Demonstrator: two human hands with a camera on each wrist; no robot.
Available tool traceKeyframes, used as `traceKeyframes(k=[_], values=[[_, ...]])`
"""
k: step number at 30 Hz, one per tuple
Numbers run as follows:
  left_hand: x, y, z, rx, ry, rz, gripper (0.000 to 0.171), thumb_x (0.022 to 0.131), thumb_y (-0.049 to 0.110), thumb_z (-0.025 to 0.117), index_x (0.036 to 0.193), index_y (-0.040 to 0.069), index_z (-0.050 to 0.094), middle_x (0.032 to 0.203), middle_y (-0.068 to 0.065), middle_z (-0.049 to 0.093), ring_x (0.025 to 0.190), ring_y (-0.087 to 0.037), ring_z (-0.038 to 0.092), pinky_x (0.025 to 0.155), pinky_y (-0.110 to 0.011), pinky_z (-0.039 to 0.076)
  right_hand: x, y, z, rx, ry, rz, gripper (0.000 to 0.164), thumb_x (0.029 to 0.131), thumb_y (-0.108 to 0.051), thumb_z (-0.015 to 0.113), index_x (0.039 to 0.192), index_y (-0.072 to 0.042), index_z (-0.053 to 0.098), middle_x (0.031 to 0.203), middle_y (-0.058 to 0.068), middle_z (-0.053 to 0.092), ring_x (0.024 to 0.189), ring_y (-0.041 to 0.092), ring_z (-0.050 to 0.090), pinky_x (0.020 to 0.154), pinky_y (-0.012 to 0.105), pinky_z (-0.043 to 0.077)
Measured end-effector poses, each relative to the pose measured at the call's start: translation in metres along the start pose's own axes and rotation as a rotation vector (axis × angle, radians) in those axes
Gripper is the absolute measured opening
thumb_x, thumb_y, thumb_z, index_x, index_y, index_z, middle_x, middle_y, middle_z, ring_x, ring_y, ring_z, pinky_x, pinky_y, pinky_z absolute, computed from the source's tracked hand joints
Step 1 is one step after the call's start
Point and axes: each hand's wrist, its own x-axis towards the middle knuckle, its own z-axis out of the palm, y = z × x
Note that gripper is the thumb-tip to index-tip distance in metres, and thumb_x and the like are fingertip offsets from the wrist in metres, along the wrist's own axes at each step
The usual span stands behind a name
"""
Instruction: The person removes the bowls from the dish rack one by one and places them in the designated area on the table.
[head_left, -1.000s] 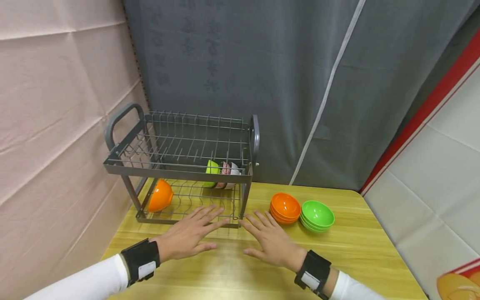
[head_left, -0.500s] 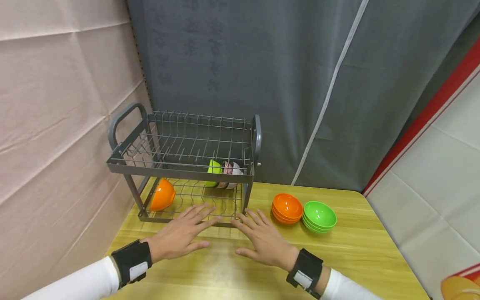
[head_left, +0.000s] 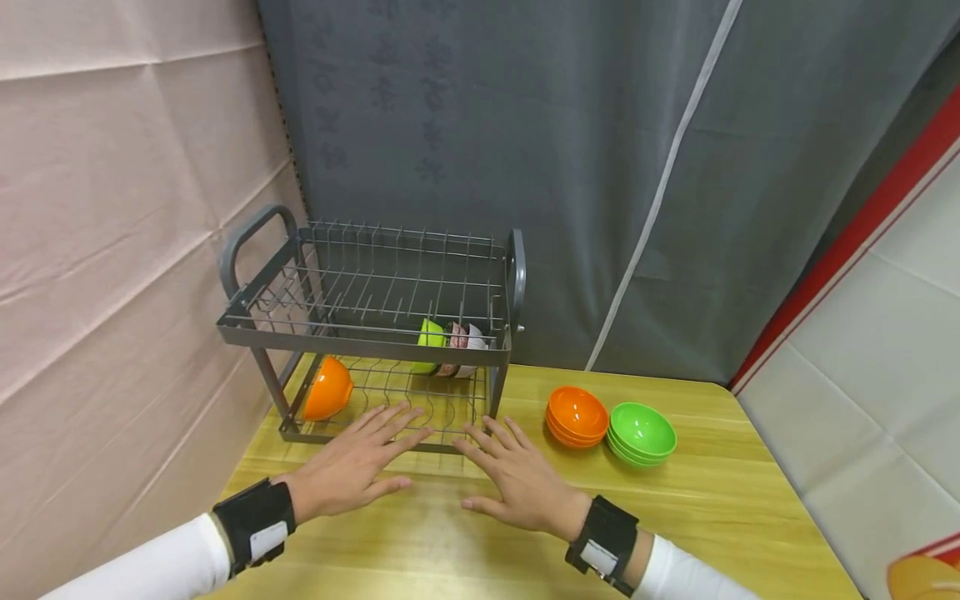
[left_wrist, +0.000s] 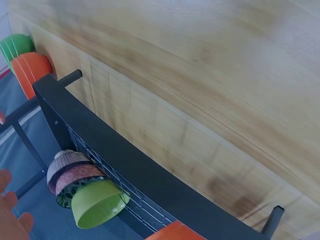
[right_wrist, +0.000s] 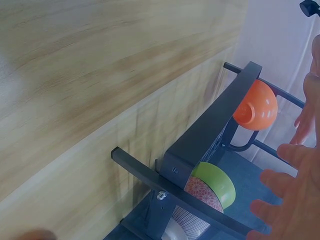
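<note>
Both hands hover palm down with fingers spread in front of a two-tier dish rack [head_left: 360,342], holding nothing. My left hand [head_left: 348,468] overlaps the rack's lower front bar in the head view. Beside it, my right hand [head_left: 525,482] has its fingertips near the rack's front right corner. On the lower tier an orange bowl [head_left: 328,390] stands on its side at the left. At the right of that tier stand a light green bowl [left_wrist: 100,202], a dark patterned bowl [left_wrist: 65,196], a pink patterned bowl [left_wrist: 79,177] and a striped bowl [left_wrist: 69,159], all tilted in a row.
Right of the rack on the wooden table [head_left: 720,508] stand a stack of orange bowls [head_left: 576,417] and a stack of green bowls [head_left: 642,433], side by side. A grey curtain [head_left: 570,183] hangs behind; a pale cloth wall [head_left: 135,275] is close at the left.
Both hands have drifted a little to the left relative to the rack, fingers still spread. The view has shifted slightly; the bowls and rack keep their places.
</note>
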Motion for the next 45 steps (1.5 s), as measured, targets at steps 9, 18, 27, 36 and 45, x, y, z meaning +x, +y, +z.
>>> traceKeyframes(k=[9, 18, 27, 36, 45], values=[[0.000, -0.020, -0.001, -0.040, 0.131, -0.142, 0.067, 0.099, 0.051, 0.057, 0.156, 0.018, 0.041, 0.163, -0.014, 0.037, 0.148, -0.038, 0.038, 0.121, -0.060, 0.033, -0.001, 0.000, 0.001, 0.005, -0.013, 0.004, 0.081, 0.096, -0.075, 0.033, 0.162, -0.029, 0.025, 0.169, 0.002, 0.024, 0.156, 0.032, 0.025, 0.127, 0.059, 0.022], [-0.008, -0.058, 0.001, -0.152, 0.229, -0.393, 0.064, 0.101, 0.040, 0.059, 0.155, 0.010, 0.040, 0.161, -0.023, 0.035, 0.148, -0.047, 0.033, 0.119, -0.068, 0.027, -0.001, 0.003, 0.004, 0.016, -0.004, 0.005, 0.080, 0.097, -0.074, 0.034, 0.162, -0.028, 0.026, 0.169, 0.002, 0.026, 0.156, 0.032, 0.026, 0.127, 0.059, 0.022], [-0.012, -0.080, 0.002, -0.404, 0.276, -0.600, 0.071, 0.105, 0.036, 0.053, 0.158, -0.002, 0.025, 0.162, -0.032, 0.026, 0.146, -0.054, 0.030, 0.115, -0.073, 0.029, -0.001, 0.003, 0.002, 0.018, -0.012, 0.008, 0.079, 0.097, -0.074, 0.035, 0.162, -0.031, 0.021, 0.168, 0.001, 0.028, 0.156, 0.032, 0.026, 0.128, 0.057, 0.019], [-0.016, -0.088, 0.005, -0.570, 0.233, -0.723, 0.081, 0.107, 0.040, 0.048, 0.162, 0.002, 0.002, 0.161, -0.036, 0.022, 0.137, -0.058, 0.040, 0.106, -0.071, 0.042, 0.000, 0.003, 0.002, 0.007, -0.027, 0.003, 0.080, 0.097, -0.075, 0.032, 0.162, -0.031, 0.022, 0.168, 0.003, 0.026, 0.155, 0.034, 0.028, 0.127, 0.059, 0.021], [-0.019, -0.094, 0.009, -0.617, 0.187, -0.787, 0.071, 0.104, 0.012, 0.051, 0.160, -0.006, 0.010, 0.153, -0.042, 0.032, 0.136, -0.058, 0.041, 0.110, -0.070, 0.038, 0.000, 0.001, 0.001, 0.019, -0.035, 0.001, 0.079, 0.097, -0.073, 0.035, 0.161, -0.027, 0.028, 0.168, 0.003, 0.026, 0.156, 0.033, 0.026, 0.128, 0.058, 0.018]])
